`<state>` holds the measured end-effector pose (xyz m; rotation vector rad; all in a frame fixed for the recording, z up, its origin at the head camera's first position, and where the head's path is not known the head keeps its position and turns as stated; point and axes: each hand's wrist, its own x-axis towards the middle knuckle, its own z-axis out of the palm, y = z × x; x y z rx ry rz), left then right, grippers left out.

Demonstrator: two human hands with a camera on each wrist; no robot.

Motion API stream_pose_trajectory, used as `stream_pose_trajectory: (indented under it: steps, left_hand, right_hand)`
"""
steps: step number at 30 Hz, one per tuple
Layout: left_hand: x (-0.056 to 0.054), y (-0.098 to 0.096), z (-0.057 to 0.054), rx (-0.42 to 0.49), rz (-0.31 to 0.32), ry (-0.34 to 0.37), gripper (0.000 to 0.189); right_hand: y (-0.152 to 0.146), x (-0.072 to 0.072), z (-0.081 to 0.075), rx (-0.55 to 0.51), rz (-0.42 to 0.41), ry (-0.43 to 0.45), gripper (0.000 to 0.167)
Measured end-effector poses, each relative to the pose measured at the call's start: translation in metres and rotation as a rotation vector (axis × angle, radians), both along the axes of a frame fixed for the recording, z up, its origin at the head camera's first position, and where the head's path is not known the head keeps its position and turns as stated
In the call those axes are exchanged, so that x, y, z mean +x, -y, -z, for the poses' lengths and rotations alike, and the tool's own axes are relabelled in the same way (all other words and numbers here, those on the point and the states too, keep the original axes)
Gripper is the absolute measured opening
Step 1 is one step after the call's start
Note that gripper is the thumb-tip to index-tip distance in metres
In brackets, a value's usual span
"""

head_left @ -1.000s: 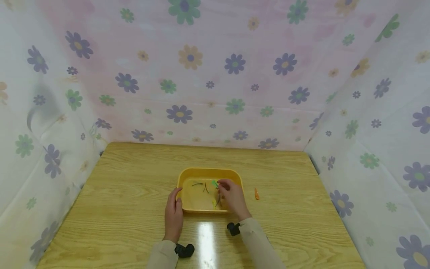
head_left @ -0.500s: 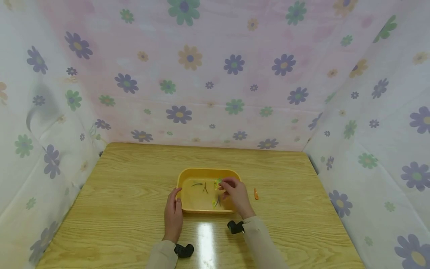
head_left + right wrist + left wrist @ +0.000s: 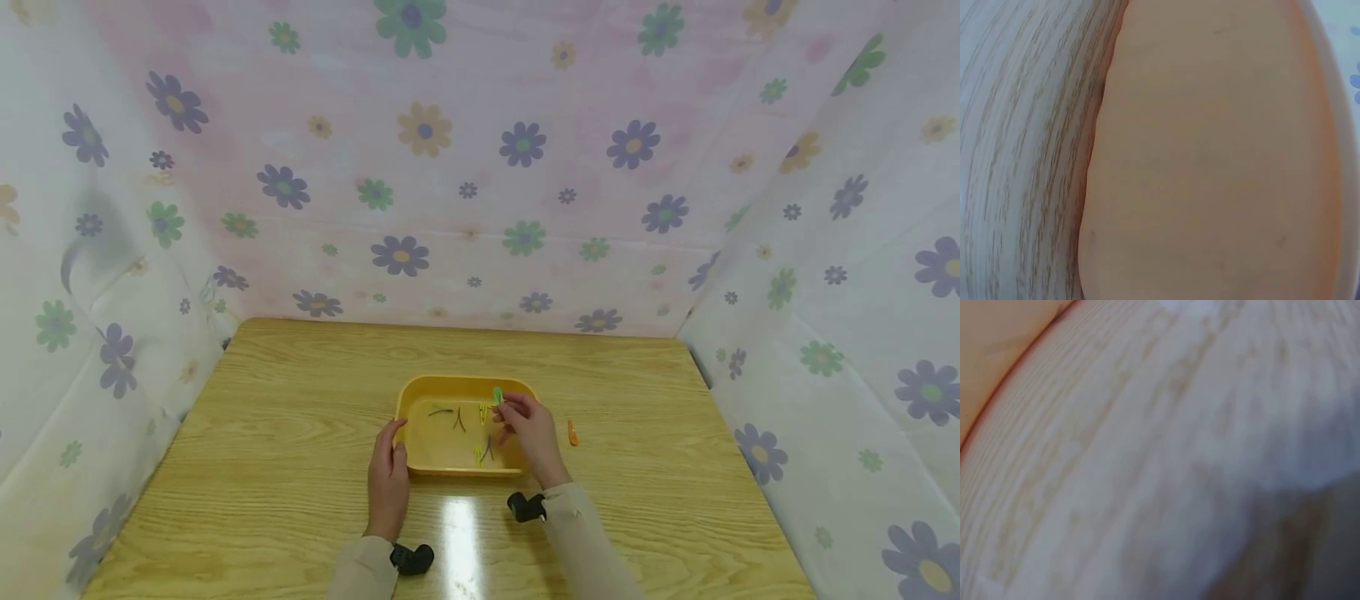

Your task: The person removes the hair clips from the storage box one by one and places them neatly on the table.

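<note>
My right hand (image 3: 531, 429) hovers over the right part of a yellow tray (image 3: 435, 468), pinching a small green hair clip (image 3: 498, 395) between thumb and fingertips. Its upper end sticks up beyond the fingers; the rest is hidden. At the tray's left wall, my left hand (image 3: 387, 479) grips the rim near the front corner. Inside the tray lie a yellow hair clip (image 3: 483, 414) just left of the right fingertips, another yellow clip (image 3: 477, 457) near the front, and several thin dark hairpins (image 3: 459, 420).
An orange hair clip (image 3: 572, 432) lies on the wooden table (image 3: 300, 433) right of the tray. Flower-printed cloth (image 3: 472, 167) encloses the table's back and sides. The left wrist view shows blurred table and a corner of the tray (image 3: 997, 350); the tray (image 3: 1210, 156) fills most of the right wrist view.
My right hand has shifted slightly right, and the green clip has turned to point upward. The upper yellow clip in the tray has come into sight. The left hand keeps its place.
</note>
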<state>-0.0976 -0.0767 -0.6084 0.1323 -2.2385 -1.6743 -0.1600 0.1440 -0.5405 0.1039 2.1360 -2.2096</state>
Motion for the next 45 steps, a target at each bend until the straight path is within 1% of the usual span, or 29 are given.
stream_pose_trajectory:
  steps: [5,10,14,18,21,23,26,30,31,34,37,40,42,45]
  left_hand:
    - [0.000,-0.001,0.000,0.001,0.003,0.001,0.033]
    - [-0.001,-0.001,0.000,0.005,0.010,0.010,0.033]
    - [-0.001,-0.001,0.001,-0.002,0.004,0.004,0.032]
    - [-0.002,0.000,0.001,-0.012,-0.006,0.000,0.031]
    - [-0.002,0.000,0.000,-0.020,-0.007,0.007,0.031]
    - [-0.002,0.000,0.000,-0.022,-0.006,0.010,0.032]
    - [-0.002,-0.001,0.001,-0.019,-0.007,0.018,0.032]
    - [-0.003,-0.001,0.002,-0.013,-0.011,0.020,0.032]
    - [-0.002,0.000,0.002,-0.016,-0.009,0.020,0.031]
    - [-0.002,0.000,0.002,-0.014,-0.011,0.018,0.031]
    - [-0.002,0.001,0.003,-0.019,-0.005,0.017,0.031]
    - [-0.003,0.001,0.004,-0.018,-0.003,0.017,0.031]
    - [-0.003,0.001,0.003,-0.019,-0.001,0.020,0.031]
    - [-0.003,0.000,0.002,-0.015,-0.008,0.017,0.031]
  right_hand:
    - [-0.003,0.001,-0.001,-0.047,0.008,-0.012,0.025]
    - [-0.008,0.002,-0.004,-0.106,0.061,-0.001,0.025]
    - [-0.014,0.001,-0.008,-0.102,0.099,0.014,0.026]
    - [-0.022,0.001,-0.015,-0.038,0.130,0.029,0.027]
    - [-0.029,0.004,-0.022,-0.012,0.145,0.048,0.027]
    - [-0.034,0.007,-0.028,-0.029,0.143,0.063,0.026]
    - [-0.043,0.009,-0.027,-0.079,0.129,0.067,0.028]
    - [-0.053,0.011,-0.022,-0.130,0.135,0.064,0.031]
    - [-0.055,0.012,-0.022,-0.137,0.151,0.069,0.029]
    - [-0.061,0.013,-0.019,-0.144,0.213,0.075,0.031]
    - [-0.069,0.012,-0.015,-0.120,0.273,0.071,0.031]
    - [-0.080,0.011,-0.009,-0.105,0.309,0.059,0.031]
    - [-0.088,0.010,-0.002,-0.100,0.325,0.049,0.031]
    - [-0.100,0.008,0.009,-0.063,0.330,0.067,0.033]
